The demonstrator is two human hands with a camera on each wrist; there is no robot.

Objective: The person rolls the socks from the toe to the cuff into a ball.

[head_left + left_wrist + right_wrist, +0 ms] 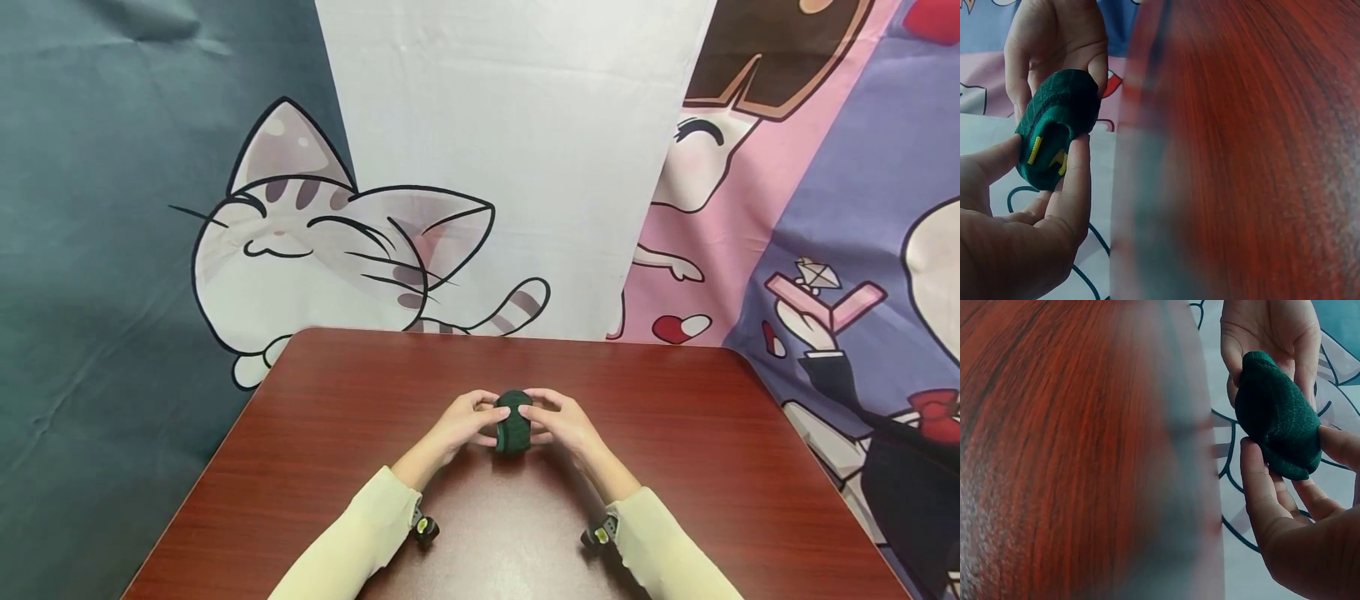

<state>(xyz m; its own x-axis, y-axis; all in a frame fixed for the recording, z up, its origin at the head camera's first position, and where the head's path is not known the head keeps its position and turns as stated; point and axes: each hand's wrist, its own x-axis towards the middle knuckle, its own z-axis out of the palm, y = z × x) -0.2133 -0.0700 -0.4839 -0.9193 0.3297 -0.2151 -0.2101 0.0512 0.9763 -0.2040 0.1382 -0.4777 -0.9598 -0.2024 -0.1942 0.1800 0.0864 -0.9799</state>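
Note:
A dark green rolled-up sock (pixel 513 423) is held between both hands at the middle of the table. In the left wrist view its knit is ribbed, and yellow marks show on the folded side of the sock (pixel 1038 119). My left hand (pixel 463 423) grips one end, thumb on the near face and fingers behind and below. From the other side my right hand (pixel 567 423) grips it likewise. The right wrist view shows the smoother face of the sock (pixel 1279 419), narrowing toward the left hand's end.
The reddish-brown wooden table (pixel 360 375) has rounded far corners. Behind it hangs a printed cloth (pixel 525 167) with a cartoon cat and figures. Each wrist carries a small black camera, such as the left one (pixel 425 528), just beyond a pale sleeve (pixel 360 533).

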